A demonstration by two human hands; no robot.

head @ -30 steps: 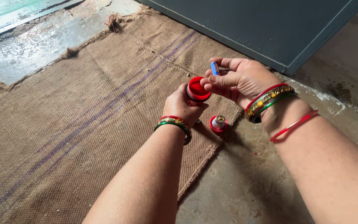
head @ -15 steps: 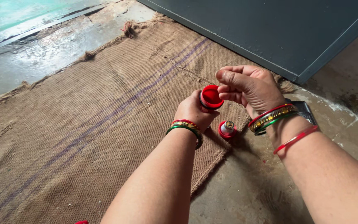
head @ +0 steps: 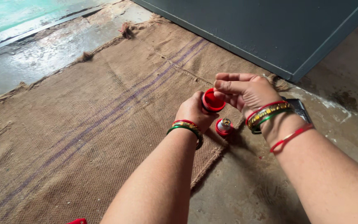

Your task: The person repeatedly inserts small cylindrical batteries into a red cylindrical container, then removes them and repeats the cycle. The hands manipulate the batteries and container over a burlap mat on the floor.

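My left hand (head: 193,112) is closed around a small round red container (head: 211,101) and holds it up above the mat, its red top facing me. My right hand (head: 245,89) is just to its right, fingers curled, with the fingertips at the container's rim. I see only the back of this hand, so anything pinched in its fingers is hidden. Below both hands, a small red bottle with a metal tip (head: 223,126) stands on the mat's edge. Both wrists wear red, green and gold bangles.
A brown burlap mat (head: 83,124) with purple stripes covers the floor on the left. Bare concrete (head: 245,195) lies to the right. A grey-blue panel (head: 278,29) runs along the back. A dark flat object (head: 301,108) lies under my right wrist. A red scrap (head: 77,221) pokes in at the bottom edge.
A small blue thing seen between my right fingers a second ago is no longer visible. That hand has turned and closed in on the red container. The view has shifted slightly.
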